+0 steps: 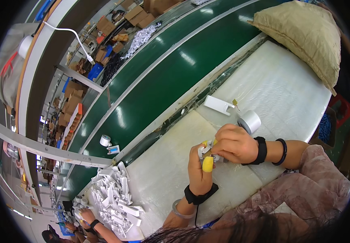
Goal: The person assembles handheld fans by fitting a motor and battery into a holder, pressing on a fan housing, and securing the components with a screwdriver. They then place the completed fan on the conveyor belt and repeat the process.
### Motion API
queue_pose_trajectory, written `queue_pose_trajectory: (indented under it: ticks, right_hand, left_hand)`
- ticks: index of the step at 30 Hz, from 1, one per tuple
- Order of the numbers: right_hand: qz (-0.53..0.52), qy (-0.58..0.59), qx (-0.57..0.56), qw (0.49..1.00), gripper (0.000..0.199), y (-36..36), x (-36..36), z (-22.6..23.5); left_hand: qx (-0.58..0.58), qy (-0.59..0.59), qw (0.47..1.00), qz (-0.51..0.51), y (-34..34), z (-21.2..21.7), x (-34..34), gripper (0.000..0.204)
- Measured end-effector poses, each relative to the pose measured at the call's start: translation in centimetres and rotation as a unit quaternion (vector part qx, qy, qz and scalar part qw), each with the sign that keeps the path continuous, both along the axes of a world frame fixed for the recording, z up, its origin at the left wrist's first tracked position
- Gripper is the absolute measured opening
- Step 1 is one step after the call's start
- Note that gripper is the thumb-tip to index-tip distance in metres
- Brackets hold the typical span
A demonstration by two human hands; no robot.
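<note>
Above the plastic-covered table, my left hand (pixel 199 172) is closed around a small white plastic part (pixel 201 151), with yellow covers on its fingertips. My right hand (pixel 235 145) pinches at the same part from the other side, and its fingers hide much of it. Just beyond the right hand is a white cylindrical piece (pixel 251 121). A white rectangular plastic housing (pixel 218 105) lies farther back, with a small brass-coloured piece (pixel 235 103) at its right end. Both wrists wear black bands.
Many white plastic parts (pixel 116 198) are heaped at the left, near a co-worker's hand (pixel 88 216). A green conveyor belt (pixel 171 77) runs along the far side, carrying a white round-headed piece (pixel 106 141). A beige sack (pixel 304 36) sits at the far right.
</note>
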State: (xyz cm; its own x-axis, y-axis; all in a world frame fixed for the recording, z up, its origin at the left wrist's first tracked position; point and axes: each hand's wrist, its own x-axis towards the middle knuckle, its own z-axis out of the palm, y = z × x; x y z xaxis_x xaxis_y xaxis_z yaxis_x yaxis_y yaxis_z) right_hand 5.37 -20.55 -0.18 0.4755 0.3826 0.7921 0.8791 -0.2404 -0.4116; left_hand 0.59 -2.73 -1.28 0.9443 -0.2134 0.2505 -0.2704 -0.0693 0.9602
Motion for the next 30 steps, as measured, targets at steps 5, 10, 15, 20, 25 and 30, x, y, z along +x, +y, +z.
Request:
queue_pose_trajectory:
  ticks: [5, 10, 15, 20, 25, 30]
  right_hand:
    - [0.009, 0.005, -0.004, 1.0, 0.02, -0.14, 0.08, -0.08]
    - [0.014, 0.0, -0.012, 1.0, 0.019, -0.24, 0.34, -0.04]
    - [0.027, 0.002, -0.015, 1.0, 0.017, -0.4, 0.48, -0.01]
    - [0.028, 0.014, -0.018, 0.999, 0.017, -0.32, 0.36, -0.01]
    - [0.02, 0.007, -0.014, 1.0, 0.017, -0.28, 0.29, 0.03]
    - [0.002, 0.0, -0.016, 1.0, 0.015, 0.0, 0.12, -0.03]
  left_hand:
    - [0.016, -0.007, 1.0, 0.009, -0.23, 0.11, -0.03, 0.032]
    - [0.034, -0.012, 0.999, 0.0, 0.05, 0.17, 0.15, 0.033]
    - [0.047, -0.012, 0.999, -0.005, 0.18, 0.19, 0.35, 0.034]
    - [0.044, -0.011, 0.999, -0.001, 0.17, 0.29, 0.38, 0.032]
    - [0.054, -0.023, 0.998, 0.009, 0.09, 0.6, 0.55, 0.025]
    - [0.063, -0.02, 0.998, 0.022, -0.01, 0.67, 0.47, 0.022]
